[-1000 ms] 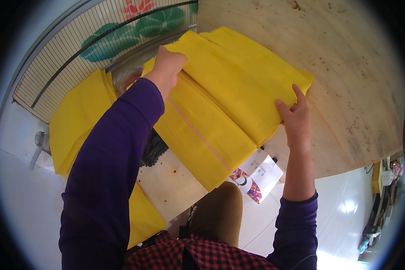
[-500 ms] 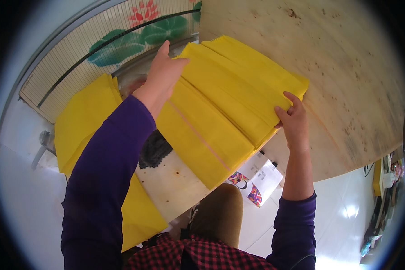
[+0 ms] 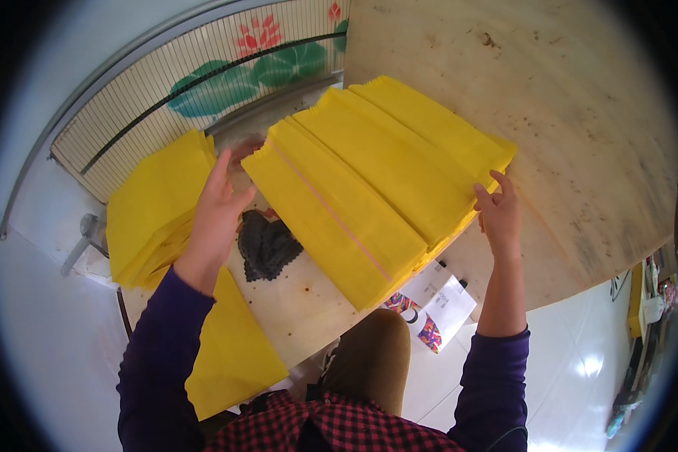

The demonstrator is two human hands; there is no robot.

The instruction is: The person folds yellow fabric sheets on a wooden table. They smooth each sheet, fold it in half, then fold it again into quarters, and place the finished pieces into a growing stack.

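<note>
Overlapping yellow flat pieces (image 3: 369,173), with zigzag-cut far edges, lie fanned on a pale wooden board in front of me. The nearest piece bears a thin pink stripe. My left hand (image 3: 220,203) hovers left of the striped piece, thumb and fingers apart, holding nothing. My right hand (image 3: 499,211) is at the right edge of the fanned pieces with its fingers bent and spread; whether the fingertips touch them is hard to tell. Beyond my left hand rests a thick yellow stack (image 3: 154,196). Another yellow piece (image 3: 237,346) lies beside my left forearm.
A dark cloth scrap (image 3: 267,245) with jagged edges lies on the wooden board (image 3: 294,324). At the back left stands a slatted panel (image 3: 151,120) with painted lotus leaves. A large wooden panel (image 3: 580,151) fills the right. Below the board is a white box (image 3: 441,301) with a colourful pattern.
My left hand has drawn back from the far edge of the fanned pieces, toward me and left. The right hand stays at the right edge, shifted slightly nearer.
</note>
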